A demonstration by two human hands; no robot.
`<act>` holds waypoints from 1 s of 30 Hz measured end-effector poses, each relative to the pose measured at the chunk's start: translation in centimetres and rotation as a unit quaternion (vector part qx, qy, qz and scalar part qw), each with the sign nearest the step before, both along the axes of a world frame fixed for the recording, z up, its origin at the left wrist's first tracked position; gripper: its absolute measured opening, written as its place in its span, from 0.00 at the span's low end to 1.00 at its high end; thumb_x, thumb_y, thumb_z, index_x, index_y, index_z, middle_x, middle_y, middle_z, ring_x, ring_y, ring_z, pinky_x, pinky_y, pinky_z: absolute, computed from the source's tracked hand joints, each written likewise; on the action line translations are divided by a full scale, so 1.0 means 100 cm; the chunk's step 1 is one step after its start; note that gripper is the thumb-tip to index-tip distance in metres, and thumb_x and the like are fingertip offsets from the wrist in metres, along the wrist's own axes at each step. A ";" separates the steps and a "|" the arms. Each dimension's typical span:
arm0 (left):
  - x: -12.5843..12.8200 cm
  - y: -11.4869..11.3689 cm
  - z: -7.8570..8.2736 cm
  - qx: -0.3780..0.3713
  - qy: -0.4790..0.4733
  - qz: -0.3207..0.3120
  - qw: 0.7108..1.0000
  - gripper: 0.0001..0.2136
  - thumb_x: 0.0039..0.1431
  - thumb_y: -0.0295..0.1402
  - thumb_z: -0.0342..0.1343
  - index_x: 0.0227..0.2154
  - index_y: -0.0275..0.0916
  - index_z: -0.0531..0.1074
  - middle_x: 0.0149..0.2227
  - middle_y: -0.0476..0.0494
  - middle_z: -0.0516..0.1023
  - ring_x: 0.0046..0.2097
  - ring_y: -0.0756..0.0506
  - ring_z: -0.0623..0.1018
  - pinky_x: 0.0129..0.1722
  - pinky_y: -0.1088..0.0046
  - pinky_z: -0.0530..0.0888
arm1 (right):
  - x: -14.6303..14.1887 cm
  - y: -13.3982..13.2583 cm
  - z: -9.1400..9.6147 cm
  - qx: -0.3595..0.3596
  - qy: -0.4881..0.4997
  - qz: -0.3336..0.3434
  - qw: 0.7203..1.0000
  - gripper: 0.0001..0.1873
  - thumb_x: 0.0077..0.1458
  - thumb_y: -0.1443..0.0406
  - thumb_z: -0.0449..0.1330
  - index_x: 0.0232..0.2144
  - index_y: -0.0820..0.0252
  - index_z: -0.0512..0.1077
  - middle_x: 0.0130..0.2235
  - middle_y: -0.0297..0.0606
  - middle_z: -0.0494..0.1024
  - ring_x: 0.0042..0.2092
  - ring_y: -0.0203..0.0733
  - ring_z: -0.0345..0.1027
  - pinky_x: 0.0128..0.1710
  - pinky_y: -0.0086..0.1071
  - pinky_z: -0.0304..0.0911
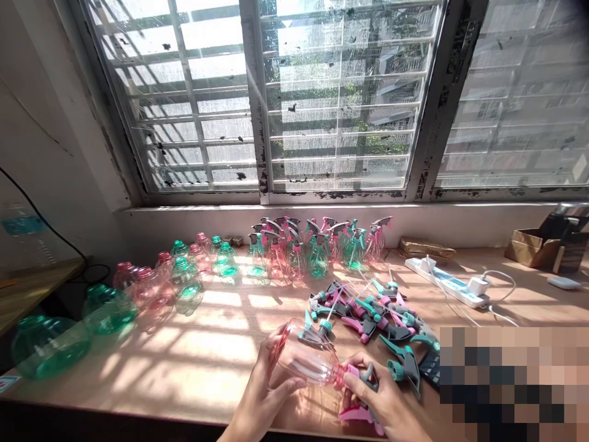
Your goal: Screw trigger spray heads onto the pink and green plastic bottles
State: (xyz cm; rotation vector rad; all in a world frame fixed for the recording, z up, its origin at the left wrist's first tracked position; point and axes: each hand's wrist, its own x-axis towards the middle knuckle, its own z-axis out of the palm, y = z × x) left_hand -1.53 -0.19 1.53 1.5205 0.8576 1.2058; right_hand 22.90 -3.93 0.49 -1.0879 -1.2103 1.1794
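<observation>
pink bottle (307,361) (tilted) lies in left hand (265,377).

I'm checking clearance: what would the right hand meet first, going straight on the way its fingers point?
The right hand, holding a spray head, would probably meet the pink bottle first, almost at once; beyond that, seemingly the left hand, though depth is unclear.

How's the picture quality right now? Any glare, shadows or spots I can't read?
Head view: strong backlight, the left window pane nearly blown out; head view: sunlit patches and barred shadows across the table; head view: reflections blur the outline of the transparent pink bottle in the left hand; head view: lower right corner pixelated, unreadable.
</observation>
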 end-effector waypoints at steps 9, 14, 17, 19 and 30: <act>-0.007 0.009 -0.004 0.080 0.123 0.033 0.989 0.27 0.59 0.39 0.67 0.59 0.51 0.65 0.68 0.38 0.63 0.70 0.29 0.61 0.69 0.45 0.61 | 0.004 0.003 -0.006 0.017 -0.024 -0.012 0.999 0.22 0.54 0.46 0.67 0.33 0.59 0.75 0.23 0.28 0.70 0.24 0.37 0.65 0.25 0.32 0.67; -0.005 0.006 0.001 0.105 0.166 0.055 0.979 0.29 0.59 0.37 0.67 0.60 0.52 0.61 0.64 0.39 0.69 0.67 0.32 0.67 0.67 0.47 0.63 | 0.002 0.003 -0.003 0.022 -0.002 0.004 1.000 0.21 0.54 0.47 0.68 0.34 0.57 0.74 0.23 0.30 0.76 0.24 0.40 0.73 0.27 0.34 0.72; -0.002 0.003 0.004 0.094 0.131 0.033 0.986 0.28 0.59 0.38 0.67 0.59 0.50 0.62 0.67 0.38 0.66 0.69 0.33 0.64 0.69 0.50 0.62 | 0.000 0.002 0.001 0.009 0.018 0.027 0.999 0.23 0.52 0.45 0.69 0.33 0.58 0.72 0.21 0.32 0.79 0.24 0.43 0.75 0.26 0.37 0.74; -0.001 0.002 0.006 0.095 0.109 0.024 0.989 0.21 0.63 0.39 0.63 0.55 0.48 0.65 0.67 0.37 0.65 0.69 0.33 0.65 0.68 0.51 0.63 | -0.001 0.002 0.004 -0.004 0.047 0.029 0.998 0.25 0.50 0.44 0.70 0.33 0.58 0.71 0.20 0.31 0.78 0.23 0.43 0.75 0.25 0.38 0.76; -0.003 0.010 0.006 0.106 0.146 0.047 0.982 0.25 0.60 0.39 0.65 0.59 0.49 0.66 0.62 0.37 0.73 0.66 0.29 0.69 0.64 0.44 0.66 | 0.003 0.005 0.009 -0.001 0.061 0.001 0.998 0.22 0.53 0.47 0.69 0.34 0.58 0.71 0.22 0.31 0.80 0.23 0.40 0.76 0.21 0.28 0.69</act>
